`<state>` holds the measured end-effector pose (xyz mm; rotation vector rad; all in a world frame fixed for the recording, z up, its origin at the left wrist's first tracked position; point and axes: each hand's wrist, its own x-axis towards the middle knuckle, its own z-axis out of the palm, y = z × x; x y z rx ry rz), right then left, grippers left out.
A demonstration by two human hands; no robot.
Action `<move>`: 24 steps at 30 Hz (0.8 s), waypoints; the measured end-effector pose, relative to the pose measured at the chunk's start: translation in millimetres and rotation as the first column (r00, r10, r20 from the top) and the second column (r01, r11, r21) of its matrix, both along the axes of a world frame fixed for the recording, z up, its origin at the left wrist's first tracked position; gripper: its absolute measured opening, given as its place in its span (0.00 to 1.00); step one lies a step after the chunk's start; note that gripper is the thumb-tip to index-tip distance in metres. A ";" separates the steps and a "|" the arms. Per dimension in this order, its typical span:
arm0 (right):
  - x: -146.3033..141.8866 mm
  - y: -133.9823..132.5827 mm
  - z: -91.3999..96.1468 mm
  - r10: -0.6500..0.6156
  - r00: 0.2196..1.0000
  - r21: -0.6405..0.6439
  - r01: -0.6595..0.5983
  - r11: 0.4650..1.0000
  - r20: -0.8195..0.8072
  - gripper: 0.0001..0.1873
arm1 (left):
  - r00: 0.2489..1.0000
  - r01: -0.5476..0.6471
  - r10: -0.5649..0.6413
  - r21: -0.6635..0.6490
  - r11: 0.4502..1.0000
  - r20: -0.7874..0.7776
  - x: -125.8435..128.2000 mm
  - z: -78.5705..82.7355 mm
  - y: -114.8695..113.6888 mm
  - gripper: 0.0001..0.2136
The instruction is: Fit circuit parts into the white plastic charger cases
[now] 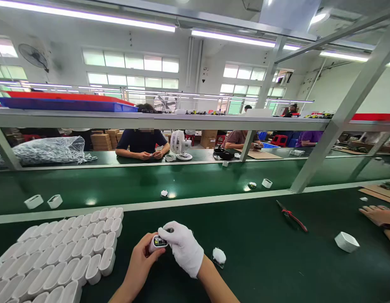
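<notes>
Hands, two: left hand (140,257), bare, thumb and fingers pinching one white casing (152,248); right hand (184,248), in a white glove, fingers bent at the casing's rim; whether they pinch anything, I cannot tell from here.

White casing, one: held between both hands over the dark green table (251,269); a circuit part (160,241) with a yellow piece shows inside.

Right of the casing, near: white-topped circuit board (218,256), one, on the table. Farther right: red-handled pliers (292,216); loose white shell (346,242), one; a co-worker's hand (376,214).

Left of the casing: block of white shells (64,252), set side by side in rows.

Beyond the casing: green conveyor (112,183), bearing scattered shells and parts; past it, seated person (142,143) in a dark shirt, beside a white desk fan (177,143).
</notes>
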<state>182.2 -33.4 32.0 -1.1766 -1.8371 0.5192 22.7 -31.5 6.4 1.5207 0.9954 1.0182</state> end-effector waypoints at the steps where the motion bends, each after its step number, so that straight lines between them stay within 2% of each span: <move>1: -0.2 1.1 -1.8 -0.010 1.000 -0.027 0.010 1.000 -0.006 0.15 | 1.000 0.007 -0.007 -0.001 1.000 -0.005 -0.1 -0.1 0.0 0.17; 3: 4.2 1.2 -2.6 -0.024 0.999 -0.021 0.025 0.999 0.040 0.14 | 1.000 0.022 -0.022 0.007 1.000 -0.017 -0.8 0.5 0.2 0.17; 7: 25.2 -3.4 6.9 -0.013 0.984 0.091 -0.003 0.996 0.178 0.14 | 1.000 -0.002 0.002 -0.004 1.000 -0.027 -3.5 4.6 1.0 0.16; 10: 32.8 -7.2 15.7 0.001 0.999 0.002 -0.001 1.000 0.034 0.18 | 0.999 -0.029 0.029 -0.021 0.999 -0.020 -4.3 7.1 0.3 0.16; 12: 27.2 -10.0 17.6 0.050 0.995 -0.095 -0.058 0.994 -0.086 0.20 | 1.000 -0.022 0.022 0.001 1.000 -0.006 -2.2 5.5 -1.0 0.16; 14: 15.1 -12.8 15.3 0.100 0.986 -0.157 -0.121 0.980 -0.134 0.26 | 1.000 0.018 -0.019 0.022 1.000 0.023 1.9 1.0 -2.4 0.16; 15: 8.3 -13.6 12.8 0.103 0.985 -0.170 -0.126 0.977 -0.139 0.24 | 0.998 0.047 -0.048 0.014 0.999 0.042 4.2 -1.3 -3.3 0.17; 17: -2.7 -11.4 6.0 0.106 0.983 -0.178 -0.132 0.975 -0.148 0.14 | 0.996 0.057 -0.054 -0.036 0.998 0.070 6.8 -1.5 -6.0 0.22; 19: -6.8 -0.4 -1.5 0.134 0.973 -0.188 -0.170 0.967 -0.190 0.07 | 0.999 -0.030 0.031 -0.055 0.998 0.011 3.0 10.2 -11.7 0.27; 21: -2.7 21.5 -7.7 0.039 0.976 -0.210 -0.086 0.974 -0.216 0.04 | 0.988 -0.109 0.113 0.046 0.993 -0.104 -11.4 36.3 -21.4 0.21; 22: 2.1 36.1 -9.8 -0.067 0.976 -0.222 0.020 0.975 -0.207 0.03 | 0.987 -0.081 0.099 0.143 0.986 -0.123 -22.9 52.7 -27.2 0.11; 23: 8.4 52.3 -11.1 -0.195 0.964 -0.227 0.151 0.962 -0.182 0.05 | 0.992 0.021 0.007 0.220 0.975 -0.128 -36.9 69.3 -33.0 0.08; 24: 15.6 69.2 -11.5 -0.304 0.941 -0.226 0.266 0.937 -0.150 0.06 | 0.993 0.101 -0.078 0.312 0.945 -0.085 -52.5 84.2 -38.5 0.13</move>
